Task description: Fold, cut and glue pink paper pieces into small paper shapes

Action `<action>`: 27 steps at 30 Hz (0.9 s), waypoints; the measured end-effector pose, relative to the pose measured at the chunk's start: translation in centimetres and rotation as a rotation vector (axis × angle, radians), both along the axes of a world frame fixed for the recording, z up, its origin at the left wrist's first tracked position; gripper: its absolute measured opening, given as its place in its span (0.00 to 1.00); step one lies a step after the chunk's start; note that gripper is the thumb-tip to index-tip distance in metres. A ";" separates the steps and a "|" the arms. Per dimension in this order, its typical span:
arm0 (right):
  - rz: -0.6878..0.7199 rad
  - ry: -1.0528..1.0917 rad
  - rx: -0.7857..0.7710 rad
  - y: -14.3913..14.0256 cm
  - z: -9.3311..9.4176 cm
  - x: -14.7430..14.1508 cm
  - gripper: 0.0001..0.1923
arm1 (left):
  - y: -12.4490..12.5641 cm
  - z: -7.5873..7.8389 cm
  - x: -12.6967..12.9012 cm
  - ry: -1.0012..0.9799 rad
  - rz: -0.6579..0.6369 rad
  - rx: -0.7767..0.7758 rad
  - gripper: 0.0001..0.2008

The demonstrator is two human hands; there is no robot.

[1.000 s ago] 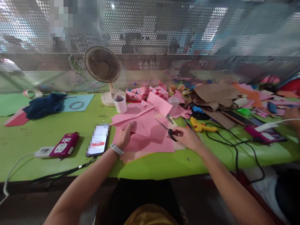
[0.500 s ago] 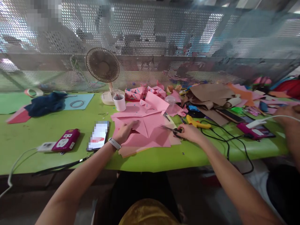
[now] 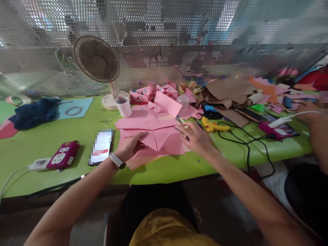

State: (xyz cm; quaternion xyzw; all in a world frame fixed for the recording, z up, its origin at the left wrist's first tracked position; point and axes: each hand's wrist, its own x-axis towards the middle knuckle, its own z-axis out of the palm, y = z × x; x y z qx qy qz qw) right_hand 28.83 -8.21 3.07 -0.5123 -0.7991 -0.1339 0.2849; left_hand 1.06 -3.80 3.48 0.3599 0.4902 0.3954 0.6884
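My left hand [image 3: 132, 147], with a pale-banded watch on its wrist, pinches a folded pink paper [image 3: 150, 140]. Creases run to a point at the paper's near edge. To its right, my right hand [image 3: 196, 138] is held above the edge of the pink sheets. Dark scissors [image 3: 188, 138] show between its fingers, mostly covered by them. Larger pink sheets [image 3: 173, 147] lie under both hands. Just beyond is a long pink strip [image 3: 135, 123] with a folded edge.
A fan [image 3: 98, 63] and white cup [image 3: 124, 107] stand behind. Left lie a phone [image 3: 102, 147] and purple power bank [image 3: 64, 155]. Right are a yellow glue gun [image 3: 214, 125], black cables and brown paper [image 3: 228, 94]. Another person's arm [image 3: 317, 133] reaches in at far right.
The view has shifted slightly right. My right hand has lifted and turned, its fingers now covering most of the scissors. My left hand keeps hold of the folded paper.
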 end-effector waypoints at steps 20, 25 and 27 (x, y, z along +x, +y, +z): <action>0.299 -0.033 -0.163 2.0 -3.7 -3.9 0.10 | 1.3 0.4 -1.3 0.993 -0.497 1.077 0.13; 0.222 0.200 -0.358 2.7 -3.9 -4.3 0.12 | 2.1 -1.8 -0.5 1.160 -0.468 1.201 0.09; 0.158 0.262 -0.418 3.1 -3.9 -4.6 0.12 | 2.1 -1.9 -0.5 1.197 -0.481 1.201 0.09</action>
